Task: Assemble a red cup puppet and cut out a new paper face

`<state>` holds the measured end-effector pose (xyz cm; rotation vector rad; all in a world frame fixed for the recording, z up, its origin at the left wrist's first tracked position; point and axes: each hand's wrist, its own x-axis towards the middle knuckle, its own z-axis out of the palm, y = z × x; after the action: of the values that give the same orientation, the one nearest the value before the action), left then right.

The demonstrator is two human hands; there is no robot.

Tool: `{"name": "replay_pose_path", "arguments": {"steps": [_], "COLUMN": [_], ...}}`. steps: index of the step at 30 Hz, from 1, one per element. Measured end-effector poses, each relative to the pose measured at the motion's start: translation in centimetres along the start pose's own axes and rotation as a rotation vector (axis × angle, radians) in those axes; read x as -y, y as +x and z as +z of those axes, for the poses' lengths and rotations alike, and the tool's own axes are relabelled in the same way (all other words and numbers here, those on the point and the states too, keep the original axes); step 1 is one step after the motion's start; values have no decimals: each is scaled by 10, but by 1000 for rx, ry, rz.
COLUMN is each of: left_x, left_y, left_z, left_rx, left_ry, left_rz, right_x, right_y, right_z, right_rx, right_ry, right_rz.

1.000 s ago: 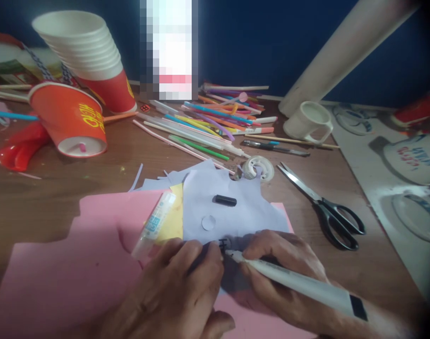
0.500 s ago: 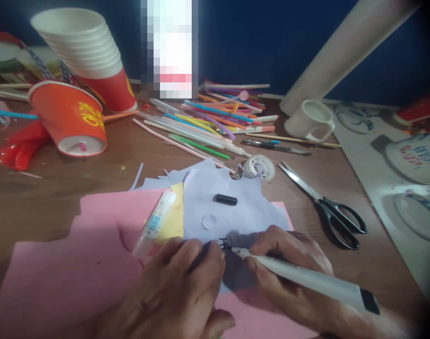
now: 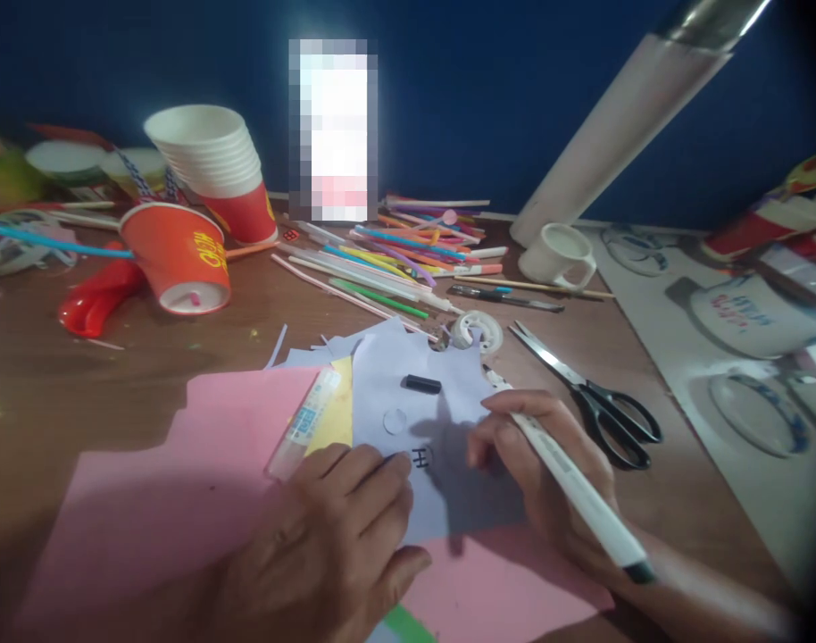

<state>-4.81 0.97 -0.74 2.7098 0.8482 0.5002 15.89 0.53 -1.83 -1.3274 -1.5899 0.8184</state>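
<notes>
In my right hand is a white marker pen, its uncapped tip pointing up and away over the lilac paper. My left hand rests on the paper with its fingers bent and its thumb apart. By its fingertips a black letter H is written on what looks like a small round paper piece. A plain paper circle and a black pen cap lie just beyond. Pink paper spreads underneath, with a clear tube with a blue label on it.
Black-handled scissors lie to the right, near a tape roll. Coloured straws, a white mug and a pen are behind. At left stand stacked paper cups beside a tipped orange cup.
My right hand has lifted the marker tip off the H and swung it up to the right. The H shows more strokes. My left hand stays on the paper; the view has shifted.
</notes>
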Motion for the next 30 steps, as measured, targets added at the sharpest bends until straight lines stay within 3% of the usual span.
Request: {"name": "replay_pose_path", "arguments": {"steps": [6,18,22,26,30], "left_x": [5,16,14,13,13], "left_y": [-3,10,10,3,-1], "left_z": [3,3,5,9,6], "left_rx": [-96,-26,-58,-128,-96], "left_ry": [-1,-72,-47,18,55], "left_rz": [-46,-290,-241,-129,-65], "right_x": [-7,-4,-1,9,17], "right_y": [-2,1,-2,-4,-1], "right_z": [1,3,-2,-13,-17], "right_rx": [53,93,136,222,270], "right_ry": [-71,-131,-134,-164,-134], "right_rz": [-60,-144,-132,-218,-257]}}
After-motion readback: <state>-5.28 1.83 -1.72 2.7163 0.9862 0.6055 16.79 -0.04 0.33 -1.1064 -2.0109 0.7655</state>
